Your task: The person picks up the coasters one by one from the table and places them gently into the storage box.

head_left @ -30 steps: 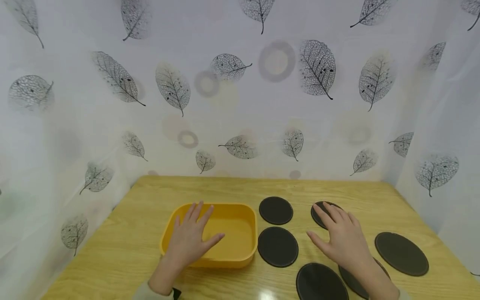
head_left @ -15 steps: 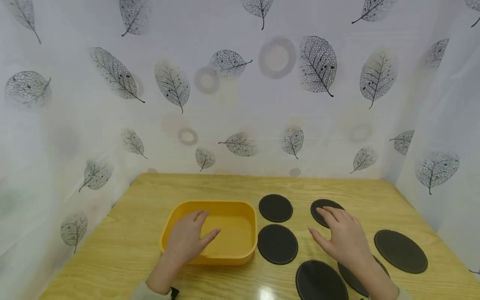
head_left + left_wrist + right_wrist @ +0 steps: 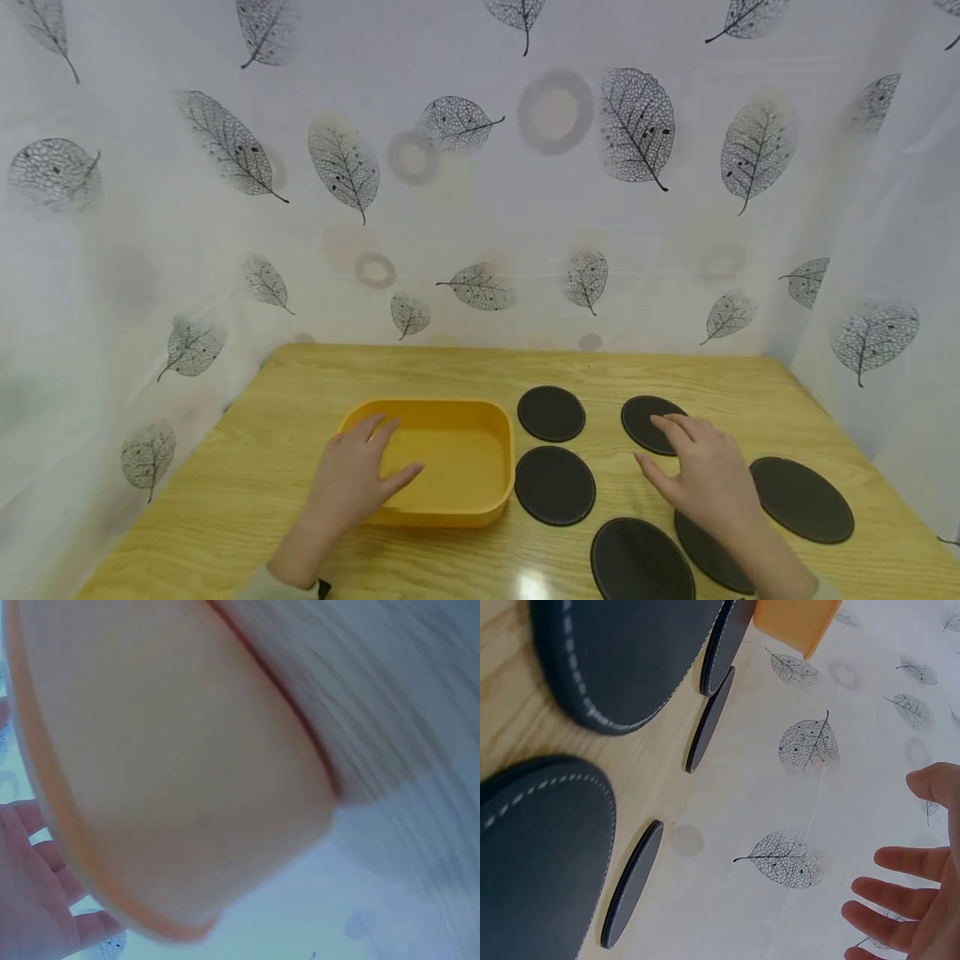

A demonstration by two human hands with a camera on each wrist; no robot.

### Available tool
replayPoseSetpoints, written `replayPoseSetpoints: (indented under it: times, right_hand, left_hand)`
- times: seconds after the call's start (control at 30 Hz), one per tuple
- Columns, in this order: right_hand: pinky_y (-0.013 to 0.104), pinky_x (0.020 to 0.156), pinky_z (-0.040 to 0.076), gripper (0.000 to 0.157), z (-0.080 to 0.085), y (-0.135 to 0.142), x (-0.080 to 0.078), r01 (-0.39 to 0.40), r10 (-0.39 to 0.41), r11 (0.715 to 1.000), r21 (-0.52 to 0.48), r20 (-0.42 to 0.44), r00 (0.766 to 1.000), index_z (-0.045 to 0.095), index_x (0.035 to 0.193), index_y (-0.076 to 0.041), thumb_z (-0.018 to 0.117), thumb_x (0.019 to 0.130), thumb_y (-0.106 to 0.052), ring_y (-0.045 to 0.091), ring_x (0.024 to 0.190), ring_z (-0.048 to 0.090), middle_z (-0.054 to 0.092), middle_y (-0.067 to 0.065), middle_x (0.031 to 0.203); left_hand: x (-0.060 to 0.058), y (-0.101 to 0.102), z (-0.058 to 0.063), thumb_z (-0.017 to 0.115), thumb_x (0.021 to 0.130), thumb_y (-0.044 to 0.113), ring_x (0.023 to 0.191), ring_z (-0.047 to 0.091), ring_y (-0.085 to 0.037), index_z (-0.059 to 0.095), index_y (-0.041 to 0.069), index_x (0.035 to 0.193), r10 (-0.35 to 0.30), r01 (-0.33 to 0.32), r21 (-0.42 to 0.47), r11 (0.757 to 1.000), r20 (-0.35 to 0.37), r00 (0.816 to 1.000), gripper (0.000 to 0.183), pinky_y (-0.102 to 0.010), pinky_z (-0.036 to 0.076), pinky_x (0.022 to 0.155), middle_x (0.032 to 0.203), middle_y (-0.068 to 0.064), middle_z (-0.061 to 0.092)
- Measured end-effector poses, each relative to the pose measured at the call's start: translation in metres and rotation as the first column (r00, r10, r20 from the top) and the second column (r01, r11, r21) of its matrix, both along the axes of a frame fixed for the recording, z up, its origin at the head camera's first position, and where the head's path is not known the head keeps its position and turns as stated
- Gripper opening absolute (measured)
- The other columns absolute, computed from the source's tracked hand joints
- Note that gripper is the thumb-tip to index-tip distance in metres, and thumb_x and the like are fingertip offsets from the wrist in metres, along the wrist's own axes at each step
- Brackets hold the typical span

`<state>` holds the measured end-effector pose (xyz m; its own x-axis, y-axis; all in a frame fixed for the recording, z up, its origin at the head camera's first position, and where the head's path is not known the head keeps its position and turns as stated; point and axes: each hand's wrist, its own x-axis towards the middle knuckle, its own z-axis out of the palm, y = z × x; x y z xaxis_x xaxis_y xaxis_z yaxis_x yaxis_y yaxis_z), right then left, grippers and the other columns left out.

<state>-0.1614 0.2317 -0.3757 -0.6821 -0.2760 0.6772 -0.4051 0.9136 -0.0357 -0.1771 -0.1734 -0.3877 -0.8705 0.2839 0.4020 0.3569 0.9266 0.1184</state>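
My left hand (image 3: 351, 477) hovers over the left side of a yellow rectangular container (image 3: 442, 500), fingers spread and slightly bent, with nothing in it. In the left wrist view, the fingers (image 3: 56, 881) show just past the container's rim (image 3: 82, 840). My right hand (image 3: 705, 479) hangs over several black round coasters with stitched edges, its thumb apart from the fingers and its grasp empty. One far coaster (image 3: 643, 423) lies just beyond its fingertips, and another coaster (image 3: 708, 550) is partly hidden under the forearm. The container's inside shows bare yellow.
Two coasters, a far one (image 3: 551, 413) and a nearer one (image 3: 555, 486), lie right of the container. Another coaster (image 3: 642, 560) is near the front, and one more (image 3: 802, 500) lies at far right. A white leaf-print curtain (image 3: 480, 208) surrounds the wooden table (image 3: 420, 371).
My left hand has shifted left and back toward me, its fingers bending a little. My right hand has moved slightly right, with its fingers more bent. The container and coasters stay in place.
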Motion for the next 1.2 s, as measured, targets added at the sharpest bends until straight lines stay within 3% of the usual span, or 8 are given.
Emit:
replayPoseSetpoints:
  times: [0.13,0.27,0.43,0.6,0.87,0.97,1.1,1.2]
  right_hand:
    - [0.051,0.066,0.043,0.053,0.000,0.006,0.001,-0.002,0.002,1.000,0.006,-0.019,1.000,0.063,0.098,0.001,0.059,0.076,-0.048,0.035,0.083,0.056,0.061,0.015,0.091]
    - [0.052,0.064,0.043,0.058,0.000,0.014,0.002,-0.006,0.007,1.000,0.006,-0.035,0.999,0.064,0.097,0.001,0.050,0.079,-0.053,0.036,0.081,0.057,0.061,0.016,0.090]
    - [0.052,0.064,0.043,0.054,-0.002,0.025,0.004,0.019,-0.018,1.000,0.006,-0.012,1.000,0.064,0.095,0.000,0.060,0.075,-0.049,0.036,0.081,0.056,0.061,0.017,0.089]
    - [0.051,0.062,0.043,0.046,-0.004,0.035,0.006,0.038,-0.038,0.999,0.000,0.006,0.999,0.064,0.094,0.000,0.072,0.063,-0.033,0.035,0.079,0.056,0.061,0.016,0.088]
    - [0.052,0.061,0.041,0.045,-0.005,0.057,0.012,0.087,-0.088,0.996,0.007,0.062,0.994,0.063,0.096,-0.002,0.073,0.063,-0.031,0.036,0.079,0.056,0.061,0.016,0.089]
    - [0.049,0.059,0.042,0.046,-0.005,0.066,0.015,0.103,-0.104,0.995,0.013,0.092,0.990,0.063,0.097,-0.002,0.074,0.063,-0.030,0.031,0.070,0.056,0.061,0.017,0.088]
    - [0.050,0.062,0.042,0.048,-0.006,0.077,0.017,0.112,-0.110,0.994,-0.008,0.129,0.986,0.061,0.099,0.000,0.074,0.064,-0.030,0.034,0.073,0.056,0.061,0.019,0.091]
    - [0.053,0.067,0.040,0.049,-0.008,0.085,0.018,0.121,-0.113,0.992,-0.034,0.167,0.980,0.060,0.101,0.001,0.074,0.065,-0.030,0.042,0.085,0.053,0.059,0.022,0.095]
  left_hand:
    - [-0.002,-0.012,-0.003,0.058,0.072,0.061,0.108,0.046,-0.034,0.055,0.006,0.118,-0.006,0.005,-0.028,1.000,-0.035,0.999,0.073,-0.054,0.037,0.082,0.121,-0.018,0.048]
    - [-0.004,-0.023,-0.003,0.057,0.070,0.064,0.115,0.038,-0.035,0.051,0.006,0.122,-0.015,0.014,-0.026,1.000,-0.022,1.000,0.078,-0.057,0.034,0.084,0.128,-0.019,0.041]
    - [-0.003,-0.032,-0.004,0.055,0.071,0.066,0.125,0.025,-0.036,0.042,0.006,0.131,-0.016,0.016,0.002,1.000,0.076,0.997,0.085,-0.062,0.023,0.090,0.137,-0.019,0.030]
    - [-0.003,-0.036,-0.005,0.057,0.071,0.063,0.127,0.019,-0.038,0.039,0.005,0.133,-0.037,0.039,-0.006,0.999,0.142,0.989,0.087,-0.067,0.017,0.089,0.139,-0.020,0.026]
    - [-0.005,-0.040,-0.007,0.055,0.072,0.064,0.128,0.016,-0.038,0.036,0.004,0.134,-0.037,0.042,-0.022,0.999,0.188,0.981,0.089,-0.069,0.016,0.087,0.141,-0.020,0.021]
    - [-0.005,-0.042,-0.009,0.055,0.072,0.064,0.129,0.013,-0.038,0.033,0.004,0.136,-0.034,0.039,-0.018,0.999,0.224,0.974,0.091,-0.070,0.014,0.087,0.142,-0.020,0.018]
    - [-0.005,-0.045,-0.012,0.055,0.071,0.065,0.129,0.013,-0.039,0.031,0.005,0.137,-0.034,0.041,-0.025,0.999,0.251,0.967,0.092,-0.070,0.012,0.086,0.143,-0.021,0.015]
    - [-0.006,-0.046,-0.013,0.054,0.070,0.066,0.129,0.013,-0.039,0.031,0.006,0.137,-0.039,0.050,-0.036,0.998,0.249,0.968,0.093,-0.070,0.013,0.086,0.143,-0.021,0.015]
